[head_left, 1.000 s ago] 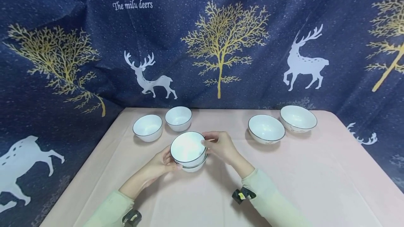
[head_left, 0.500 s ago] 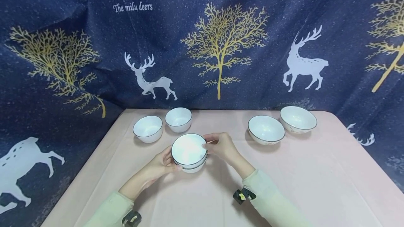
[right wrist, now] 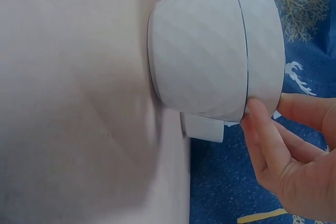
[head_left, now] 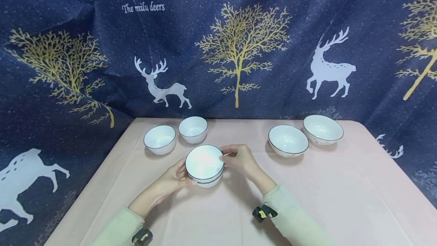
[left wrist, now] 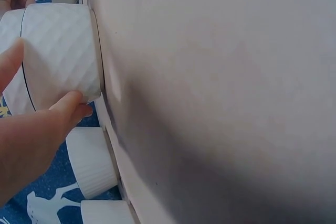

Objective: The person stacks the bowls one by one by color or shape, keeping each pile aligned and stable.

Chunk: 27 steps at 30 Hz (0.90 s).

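Near the middle of the table, one white bowl with a dark rim (head_left: pixel 204 162) sits nested in a second white bowl (head_left: pixel 209 184). My left hand (head_left: pixel 172 179) grips the lower bowl at its left side, thumb at the front. On the right, my right hand (head_left: pixel 240 159) pinches the upper bowl's rim. The right wrist view has the upper bowl (right wrist: pixel 265 45) standing partly out of the lower bowl (right wrist: pixel 199 51), whose outer wall carries a diamond pattern. In the left wrist view the fingers of my left hand (left wrist: pixel 39 135) touch the lower bowl's wall (left wrist: pixel 60 51).
Two similar white bowls, a left one (head_left: pixel 160 139) and a right one (head_left: pixel 193 129), stand behind at the back left. At the back right are two wider bowls, one nearer (head_left: pixel 288 140) and one farther (head_left: pixel 322 129). A dark blue deer-print curtain (head_left: pixel 218 48) hangs behind the pink-covered table (head_left: pixel 327 200).
Between the first frame and the second, the upper bowl has sunk a little lower into the bottom bowl, the right hand moving slightly with it. Since then both hands have stayed nearly still.
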{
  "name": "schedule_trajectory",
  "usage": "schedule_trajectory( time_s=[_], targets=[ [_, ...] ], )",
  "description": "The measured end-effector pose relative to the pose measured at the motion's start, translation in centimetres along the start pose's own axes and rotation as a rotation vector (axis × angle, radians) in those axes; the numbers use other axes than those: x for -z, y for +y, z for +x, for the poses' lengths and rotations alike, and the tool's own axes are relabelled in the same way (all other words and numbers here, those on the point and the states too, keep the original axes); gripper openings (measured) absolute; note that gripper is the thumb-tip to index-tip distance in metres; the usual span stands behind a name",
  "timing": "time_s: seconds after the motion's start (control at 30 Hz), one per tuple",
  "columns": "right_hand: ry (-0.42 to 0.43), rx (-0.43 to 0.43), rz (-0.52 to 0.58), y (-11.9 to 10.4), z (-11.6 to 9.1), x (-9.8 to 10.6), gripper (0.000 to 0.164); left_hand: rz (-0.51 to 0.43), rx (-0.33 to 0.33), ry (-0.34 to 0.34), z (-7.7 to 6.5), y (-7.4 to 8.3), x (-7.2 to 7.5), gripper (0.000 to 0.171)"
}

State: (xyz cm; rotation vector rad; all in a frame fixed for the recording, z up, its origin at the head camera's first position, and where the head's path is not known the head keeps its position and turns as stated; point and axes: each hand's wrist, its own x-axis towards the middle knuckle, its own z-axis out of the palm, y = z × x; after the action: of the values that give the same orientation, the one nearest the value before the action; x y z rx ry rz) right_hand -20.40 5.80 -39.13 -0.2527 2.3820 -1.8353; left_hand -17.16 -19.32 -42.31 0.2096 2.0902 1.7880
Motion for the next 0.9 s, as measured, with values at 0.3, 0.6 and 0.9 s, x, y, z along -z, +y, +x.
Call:
schedule_trajectory(
  time_s=[0.3,0.6,0.9],
  targets=[
    [0.019,0.008,0.005,0.33,-0.06,-0.17,0.027,-0.014,-0.007,-0.014,0.02,-0.04,0.02,0.100],
    [0.011,0.017,0.055,0.64,-0.11,-0.29,0.027,-0.017,-0.004,-0.011,-0.04,0.09,-0.02,0.100],
    [0.039,0.053,-0.026,0.77,-0.26,-0.21,0.025,-0.011,-0.010,-0.028,0.17,0.22,0.19,0.101]
  ],
)
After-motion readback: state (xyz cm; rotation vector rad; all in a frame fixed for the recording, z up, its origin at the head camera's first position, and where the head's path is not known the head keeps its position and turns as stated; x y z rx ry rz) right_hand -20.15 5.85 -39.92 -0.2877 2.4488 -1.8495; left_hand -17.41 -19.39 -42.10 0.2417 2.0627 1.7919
